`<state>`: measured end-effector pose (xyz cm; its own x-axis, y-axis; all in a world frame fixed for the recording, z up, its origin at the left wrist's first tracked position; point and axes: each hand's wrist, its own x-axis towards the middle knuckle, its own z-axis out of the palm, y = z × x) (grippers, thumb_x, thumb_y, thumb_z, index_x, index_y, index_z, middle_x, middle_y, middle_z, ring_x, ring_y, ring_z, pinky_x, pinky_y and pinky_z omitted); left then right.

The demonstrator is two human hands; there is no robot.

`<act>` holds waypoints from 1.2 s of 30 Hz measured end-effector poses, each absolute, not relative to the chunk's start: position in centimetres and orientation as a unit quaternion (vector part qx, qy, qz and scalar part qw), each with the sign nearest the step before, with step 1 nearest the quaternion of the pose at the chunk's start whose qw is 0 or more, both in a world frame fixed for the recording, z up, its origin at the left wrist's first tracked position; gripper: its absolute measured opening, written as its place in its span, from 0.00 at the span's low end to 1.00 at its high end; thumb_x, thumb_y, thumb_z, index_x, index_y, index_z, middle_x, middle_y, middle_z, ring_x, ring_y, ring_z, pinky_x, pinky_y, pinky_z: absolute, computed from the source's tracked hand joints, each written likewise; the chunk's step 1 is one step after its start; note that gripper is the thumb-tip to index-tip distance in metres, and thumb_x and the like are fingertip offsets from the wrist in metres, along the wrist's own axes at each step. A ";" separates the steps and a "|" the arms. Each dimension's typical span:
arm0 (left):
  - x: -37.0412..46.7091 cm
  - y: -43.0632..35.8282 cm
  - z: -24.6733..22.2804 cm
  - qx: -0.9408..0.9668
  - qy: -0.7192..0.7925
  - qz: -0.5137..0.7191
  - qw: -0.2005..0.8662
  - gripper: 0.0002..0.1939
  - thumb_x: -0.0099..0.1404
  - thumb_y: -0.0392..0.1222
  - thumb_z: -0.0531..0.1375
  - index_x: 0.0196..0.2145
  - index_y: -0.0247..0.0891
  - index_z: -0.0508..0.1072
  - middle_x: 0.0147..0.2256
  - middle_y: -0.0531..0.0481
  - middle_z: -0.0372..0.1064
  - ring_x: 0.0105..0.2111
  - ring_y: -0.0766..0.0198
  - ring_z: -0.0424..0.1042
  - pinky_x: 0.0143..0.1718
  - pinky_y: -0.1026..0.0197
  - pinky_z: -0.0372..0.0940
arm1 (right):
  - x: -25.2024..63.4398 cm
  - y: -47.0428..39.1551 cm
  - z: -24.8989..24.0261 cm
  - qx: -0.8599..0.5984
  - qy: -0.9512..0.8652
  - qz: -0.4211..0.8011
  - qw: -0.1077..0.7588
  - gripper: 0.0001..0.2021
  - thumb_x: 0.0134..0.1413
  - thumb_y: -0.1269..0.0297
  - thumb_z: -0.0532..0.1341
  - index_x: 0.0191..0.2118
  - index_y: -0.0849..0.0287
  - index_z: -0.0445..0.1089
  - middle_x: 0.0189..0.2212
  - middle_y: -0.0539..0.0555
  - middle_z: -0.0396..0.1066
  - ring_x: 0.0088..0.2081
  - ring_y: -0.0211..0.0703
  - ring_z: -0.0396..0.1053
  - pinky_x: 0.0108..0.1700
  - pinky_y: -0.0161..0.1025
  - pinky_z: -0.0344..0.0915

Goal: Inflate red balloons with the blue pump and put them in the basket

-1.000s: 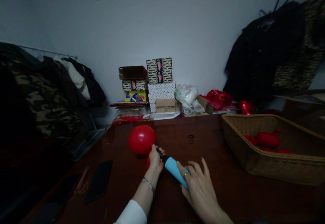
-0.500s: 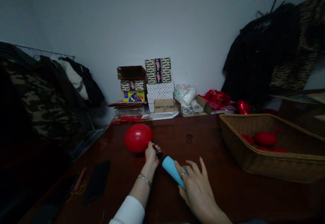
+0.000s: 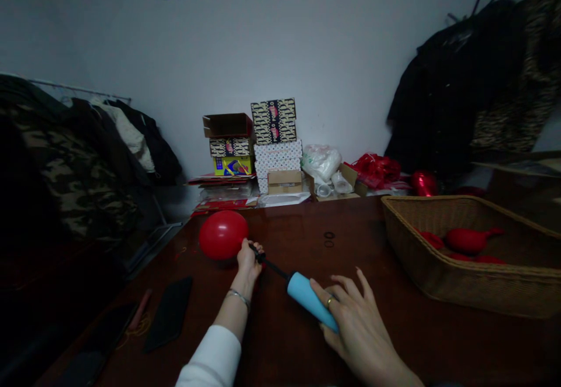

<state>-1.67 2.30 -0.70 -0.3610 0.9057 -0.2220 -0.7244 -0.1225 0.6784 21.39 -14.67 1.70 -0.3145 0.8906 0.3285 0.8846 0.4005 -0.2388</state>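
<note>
A round, partly inflated red balloon [image 3: 223, 235] is just beyond my left hand [image 3: 249, 257]. My left hand is closed around the balloon's neck and the black nozzle end of a hand pump. The light-blue barrel of the balloon pump [image 3: 310, 299] slants down to the right, with its thin black rod showing between barrel and nozzle end. My right hand [image 3: 357, 322] grips the barrel between thumb and index finger. The other fingers of that hand are raised and spread. The balloon's mouth on the nozzle is hidden by my left fingers.
To the right stands a wicker basket [image 3: 421, 279] with several limp red balloons [image 3: 467, 241]. Two dark rings [image 3: 328, 236] lie mid-table. A dark flat phone-like slab [image 3: 169, 314] lies on the left. Stacked boxes [image 3: 278, 165] and plastic bags [image 3: 322, 163] line the wall.
My hands have moved apart, and the pump's black rod now shows, drawn out of the barrel. The balloon and left hand shifted left; the barrel and right hand shifted slightly right and down.
</note>
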 end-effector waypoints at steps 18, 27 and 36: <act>3.9 -1.3 -3.5 0.131 0.385 0.711 0.574 0.13 0.64 0.46 0.55 0.26 0.38 0.58 0.16 0.58 0.55 0.13 0.71 0.57 0.15 0.69 0.53 | 18.0 -14.0 -1.0 -0.579 -0.787 -0.051 0.207 0.29 0.50 0.67 0.58 0.60 0.51 0.57 0.45 0.53 0.70 0.54 0.52 0.59 0.62 0.58 0.27; 3.2 -0.7 -3.4 0.142 0.394 0.705 0.572 0.13 0.65 0.44 0.53 0.25 0.38 0.57 0.16 0.59 0.53 0.12 0.72 0.56 0.14 0.70 0.52 | 18.0 -14.2 -0.9 -0.573 -0.793 -0.032 0.205 0.29 0.51 0.66 0.58 0.60 0.51 0.57 0.45 0.54 0.70 0.55 0.52 0.58 0.62 0.59 0.28; 0.6 0.6 -2.0 0.122 0.394 0.732 0.542 0.12 0.66 0.43 0.53 0.25 0.38 0.58 0.16 0.58 0.54 0.12 0.73 0.55 0.14 0.71 0.51 | 18.9 -14.7 0.2 -0.558 -0.804 -0.015 0.205 0.31 0.48 0.68 0.58 0.60 0.50 0.56 0.44 0.52 0.70 0.55 0.52 0.57 0.62 0.59 0.27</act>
